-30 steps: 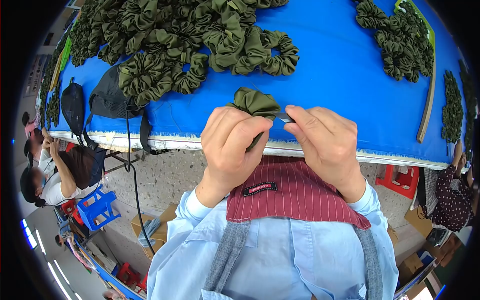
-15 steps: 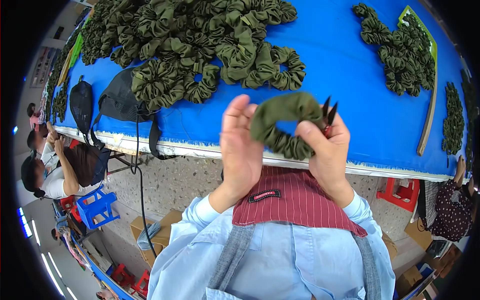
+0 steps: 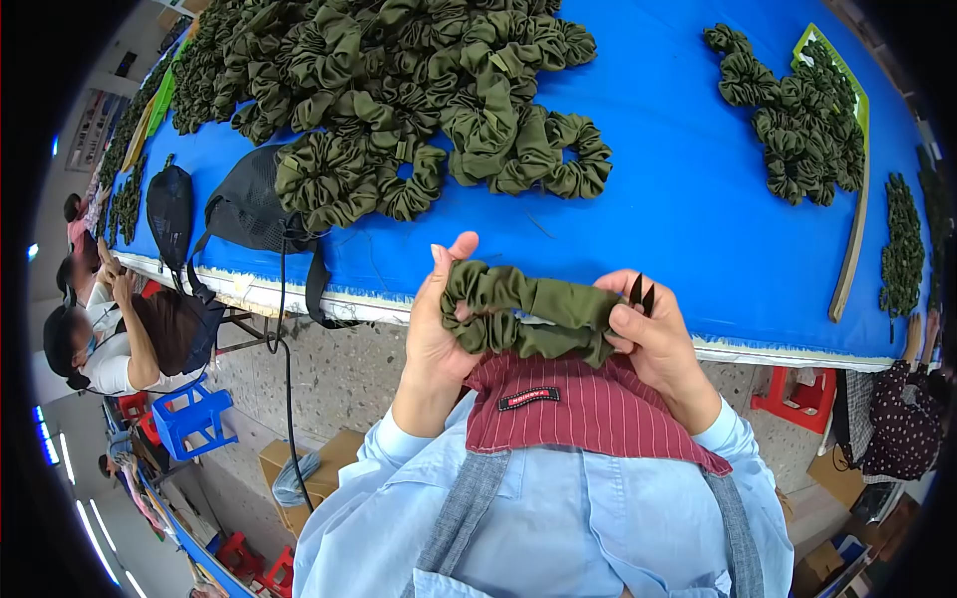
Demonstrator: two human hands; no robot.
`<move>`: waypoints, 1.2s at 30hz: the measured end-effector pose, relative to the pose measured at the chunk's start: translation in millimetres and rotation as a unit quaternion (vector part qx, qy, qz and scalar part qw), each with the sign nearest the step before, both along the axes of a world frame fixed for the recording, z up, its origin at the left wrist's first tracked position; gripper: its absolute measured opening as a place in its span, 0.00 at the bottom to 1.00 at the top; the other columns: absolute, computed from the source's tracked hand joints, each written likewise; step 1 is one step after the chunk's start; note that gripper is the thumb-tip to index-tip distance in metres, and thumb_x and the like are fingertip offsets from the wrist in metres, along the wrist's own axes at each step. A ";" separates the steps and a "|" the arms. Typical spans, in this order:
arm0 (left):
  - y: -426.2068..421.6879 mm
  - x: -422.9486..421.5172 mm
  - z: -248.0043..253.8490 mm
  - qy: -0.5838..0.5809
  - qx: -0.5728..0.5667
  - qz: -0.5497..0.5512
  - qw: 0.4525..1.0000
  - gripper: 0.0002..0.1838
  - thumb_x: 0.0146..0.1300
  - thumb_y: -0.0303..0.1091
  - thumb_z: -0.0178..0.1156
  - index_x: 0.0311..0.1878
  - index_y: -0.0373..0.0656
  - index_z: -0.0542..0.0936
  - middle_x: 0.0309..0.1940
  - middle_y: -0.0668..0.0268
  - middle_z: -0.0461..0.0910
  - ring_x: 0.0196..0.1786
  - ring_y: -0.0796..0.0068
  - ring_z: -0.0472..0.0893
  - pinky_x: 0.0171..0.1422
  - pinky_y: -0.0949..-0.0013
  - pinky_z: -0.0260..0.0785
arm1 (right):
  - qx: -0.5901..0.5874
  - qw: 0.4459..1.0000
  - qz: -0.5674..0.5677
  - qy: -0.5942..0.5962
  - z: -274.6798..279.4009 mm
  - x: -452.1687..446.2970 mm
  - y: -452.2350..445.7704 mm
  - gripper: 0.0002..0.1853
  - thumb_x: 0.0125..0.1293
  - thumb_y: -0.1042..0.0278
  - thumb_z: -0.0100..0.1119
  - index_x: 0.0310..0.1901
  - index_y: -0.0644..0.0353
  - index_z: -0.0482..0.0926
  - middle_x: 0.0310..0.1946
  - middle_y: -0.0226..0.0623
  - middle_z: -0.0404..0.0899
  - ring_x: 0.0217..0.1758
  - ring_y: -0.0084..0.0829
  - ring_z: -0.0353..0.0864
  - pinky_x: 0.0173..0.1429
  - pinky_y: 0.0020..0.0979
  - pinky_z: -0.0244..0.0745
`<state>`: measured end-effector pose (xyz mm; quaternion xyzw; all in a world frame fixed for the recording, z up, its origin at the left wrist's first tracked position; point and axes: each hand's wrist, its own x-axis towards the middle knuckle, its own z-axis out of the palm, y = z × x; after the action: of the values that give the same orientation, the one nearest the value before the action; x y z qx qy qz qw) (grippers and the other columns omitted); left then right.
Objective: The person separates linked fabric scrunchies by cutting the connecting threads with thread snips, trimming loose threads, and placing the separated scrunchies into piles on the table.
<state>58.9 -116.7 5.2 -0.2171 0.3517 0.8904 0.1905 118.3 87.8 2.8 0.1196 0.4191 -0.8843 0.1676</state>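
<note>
One green scrunchie [image 3: 573,304] is in hand, stretched into a long loop. The left hand [image 3: 434,339], loosely curled, holds its 9 o'clock end; the right hand [image 3: 663,344] has a closed grip on the 3 o'clock end and snips [image 3: 646,298]. On the tabletop [image 3: 668,199], piles lie at 11 [image 3: 379,60] and 2 o'clock [image 3: 812,140]; which are finished, I cannot tell.

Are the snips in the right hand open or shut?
Open: the snips show two dark blade tips standing apart beside the right hand's fingers.
</note>
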 end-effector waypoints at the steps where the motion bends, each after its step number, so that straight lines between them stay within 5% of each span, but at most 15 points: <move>1: -1.2 1.2 -3.9 0.039 -0.003 -0.015 0.999 0.25 0.70 0.49 0.49 0.60 0.41 0.66 0.32 0.70 0.73 0.27 0.85 0.69 0.31 0.81 0.62 | -0.018 1.000 -0.002 0.005 -3.4 2.8 -1.2 0.18 0.54 0.76 0.63 0.47 0.66 0.74 0.29 0.31 0.76 0.21 0.16 0.65 0.27 0.15 0.62; 4: 5.3 2.1 -15.5 0.161 0.004 -0.071 0.984 0.24 0.70 0.49 0.49 0.59 0.41 0.66 0.32 0.69 0.74 0.28 0.84 0.70 0.31 0.81 0.63 | 0.127 0.990 -0.026 0.053 2.7 -9.7 -23.0 0.17 0.55 0.74 0.65 0.47 0.64 0.74 0.28 0.30 0.77 0.20 0.15 0.62 0.25 0.16 0.58; 7: 23.6 -1.3 -1.1 0.161 -0.088 -0.053 0.982 0.23 0.70 0.49 0.49 0.59 0.40 0.67 0.34 0.68 0.74 0.29 0.83 0.71 0.36 0.80 0.65 | 0.254 0.953 -0.114 0.116 7.0 -16.7 -27.5 0.19 0.53 0.75 0.67 0.48 0.63 0.75 0.34 0.31 0.77 0.21 0.16 0.64 0.26 0.17 0.61; 9: 29.4 -4.9 -4.3 0.186 -0.054 -0.005 0.981 0.22 0.70 0.45 0.50 0.59 0.40 0.66 0.37 0.66 0.74 0.32 0.82 0.72 0.42 0.80 0.66 | 0.463 0.823 -0.195 0.266 6.0 -14.3 -24.1 0.24 0.50 0.75 0.68 0.50 0.60 0.74 0.41 0.32 0.77 0.22 0.17 0.65 0.28 0.18 0.63; 15: 53.6 11.4 3.8 0.213 -0.068 -0.041 0.974 0.22 0.70 0.43 0.51 0.60 0.40 0.66 0.38 0.65 0.73 0.33 0.82 0.72 0.45 0.79 0.66 | 0.464 0.810 -0.158 0.323 -8.5 -19.5 -36.0 0.22 0.47 0.77 0.69 0.46 0.61 0.75 0.40 0.31 0.78 0.20 0.19 0.68 0.27 0.21 0.63; 20: 28.1 5.9 0.4 0.133 -0.029 -0.089 0.987 0.23 0.69 0.40 0.52 0.62 0.39 0.64 0.35 0.66 0.73 0.30 0.84 0.70 0.37 0.81 0.65 | 0.464 0.847 0.030 0.259 -6.5 -15.3 -18.3 0.19 0.47 0.78 0.69 0.43 0.61 0.76 0.34 0.32 0.79 0.22 0.22 0.71 0.27 0.23 0.66; 24: -26.4 -13.7 -2.1 0.161 0.079 -0.061 0.982 0.22 0.69 0.37 0.52 0.62 0.39 0.65 0.30 0.67 0.73 0.23 0.85 0.68 0.28 0.85 0.61 | 0.555 0.760 0.135 0.309 7.2 -8.9 6.6 0.17 0.48 0.77 0.69 0.41 0.60 0.76 0.29 0.32 0.80 0.24 0.23 0.73 0.29 0.24 0.68; 34: 28.4 6.6 17.0 0.228 -0.157 -0.203 0.939 0.21 0.68 0.33 0.52 0.62 0.38 0.64 0.29 0.69 0.74 0.23 0.90 0.66 0.27 0.87 0.58 | 0.464 0.788 -0.154 0.374 25.3 -26.7 -19.1 0.18 0.49 0.69 0.70 0.43 0.59 0.78 0.27 0.32 0.80 0.21 0.26 0.73 0.27 0.26 0.67; 36: 36.3 13.3 17.4 0.214 -0.165 -0.194 0.943 0.21 0.68 0.33 0.52 0.62 0.38 0.65 0.28 0.70 0.74 0.23 0.90 0.66 0.28 0.87 0.59 | 0.472 0.805 -0.108 0.343 26.3 -23.7 -20.2 0.19 0.49 0.68 0.70 0.43 0.59 0.78 0.27 0.32 0.80 0.21 0.26 0.73 0.27 0.26 0.67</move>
<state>72.1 -80.4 22.6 0.0223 0.5614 0.7911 0.2418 94.6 67.6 29.2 -0.0826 0.7993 -0.5731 -0.1608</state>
